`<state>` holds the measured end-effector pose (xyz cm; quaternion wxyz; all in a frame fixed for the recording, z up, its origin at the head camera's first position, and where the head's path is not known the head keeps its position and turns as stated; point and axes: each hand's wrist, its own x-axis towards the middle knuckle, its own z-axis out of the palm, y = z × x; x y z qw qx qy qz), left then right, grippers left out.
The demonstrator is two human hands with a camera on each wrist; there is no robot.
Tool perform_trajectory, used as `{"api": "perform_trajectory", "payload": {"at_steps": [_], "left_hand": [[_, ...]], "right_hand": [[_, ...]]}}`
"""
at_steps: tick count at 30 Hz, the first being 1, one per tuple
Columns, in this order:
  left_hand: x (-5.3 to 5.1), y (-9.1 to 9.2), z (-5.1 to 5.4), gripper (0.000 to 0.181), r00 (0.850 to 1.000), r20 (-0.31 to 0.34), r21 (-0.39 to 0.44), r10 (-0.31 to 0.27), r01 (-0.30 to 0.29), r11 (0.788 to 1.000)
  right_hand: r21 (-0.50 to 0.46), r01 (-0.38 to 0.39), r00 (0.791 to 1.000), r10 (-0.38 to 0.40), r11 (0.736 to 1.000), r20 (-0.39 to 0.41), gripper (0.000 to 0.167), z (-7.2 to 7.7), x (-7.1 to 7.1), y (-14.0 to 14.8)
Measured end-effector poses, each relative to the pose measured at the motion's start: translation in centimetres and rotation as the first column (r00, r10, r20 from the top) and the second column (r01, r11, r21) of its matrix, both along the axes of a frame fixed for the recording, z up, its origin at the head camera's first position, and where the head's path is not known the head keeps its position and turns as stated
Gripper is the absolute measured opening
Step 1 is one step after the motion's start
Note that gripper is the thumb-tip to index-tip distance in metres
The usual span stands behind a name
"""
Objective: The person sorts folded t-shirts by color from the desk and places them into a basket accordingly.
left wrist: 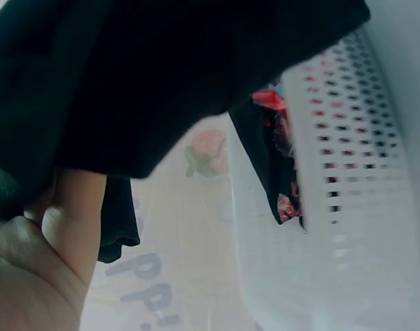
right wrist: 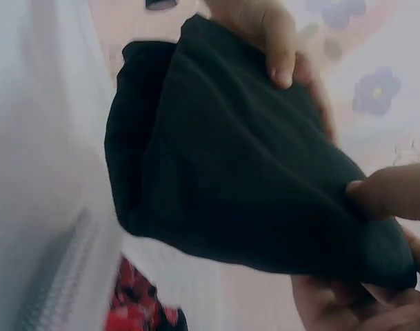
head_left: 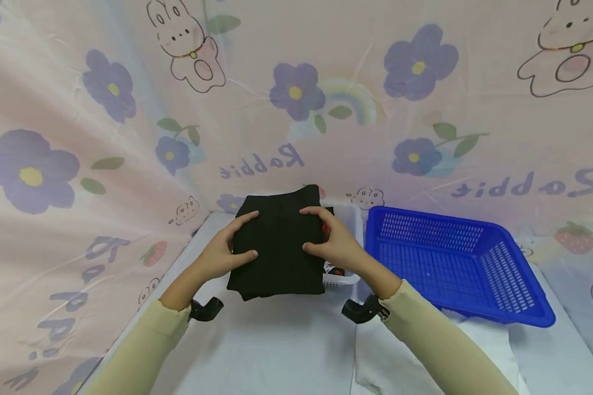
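A folded black cloth [head_left: 279, 252], apparently a garment, is held up above the table. My left hand [head_left: 227, 247] grips its left edge, thumb on the near face and other fingers partly hidden behind. On the opposite edge my right hand [head_left: 338, 241] pinches it the same way. From the right wrist view, the folded layers of the black cloth [right wrist: 230, 158] hang slightly apart at one end. Behind it stands a white basket [head_left: 343, 281], partly covered. Black-and-red patterned fabric [left wrist: 282, 138] lies inside that basket in the left wrist view.
To the right stands a blue plastic basket [head_left: 425, 282] with perforated walls. A white cloth [head_left: 390, 354] lies on the table in front of it, partly under my right forearm. A printed curtain [head_left: 257, 109] hangs behind and on the left of the white table [head_left: 257, 351].
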<state>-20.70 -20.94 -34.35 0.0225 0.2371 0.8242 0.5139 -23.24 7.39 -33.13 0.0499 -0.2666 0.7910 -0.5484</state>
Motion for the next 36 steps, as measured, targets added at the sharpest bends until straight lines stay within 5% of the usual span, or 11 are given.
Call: {"api": "perform_trajectory", "payload": {"at_steps": [6,16,20,27,36], "left_hand": [[-3.9,1.5,0.9,0.077,0.999,0.032,-0.029,0.024,-0.023,0.999],[-9.6,3.2,-0.5,0.072,0.980,0.197,-0.042,0.017,-0.009,0.999],[-11.1,3.5,-1.2,0.071,0.964,0.263,-0.028,0.040,-0.034,0.999],[-13.2,4.0,-3.1,0.072,0.954,0.287,-0.066,0.082,-0.066,0.996],[-13.9,4.8,-4.2,0.072,0.919,0.372,-0.117,0.130,-0.093,0.989]], "right_hand": [[0.044,0.031,0.999,-0.033,0.999,0.041,0.067,0.7,-3.5,1.0],[0.154,0.111,0.992,-0.119,0.982,0.043,0.067,-0.7,-7.9,2.5],[0.157,0.123,0.989,-0.134,0.980,0.060,0.067,-1.9,-9.0,2.7],[0.099,0.164,0.973,-0.177,0.982,0.148,0.069,-3.8,-10.1,2.6],[0.088,0.221,0.930,-0.237,0.971,0.281,0.070,-6.0,-11.1,2.3]]}}
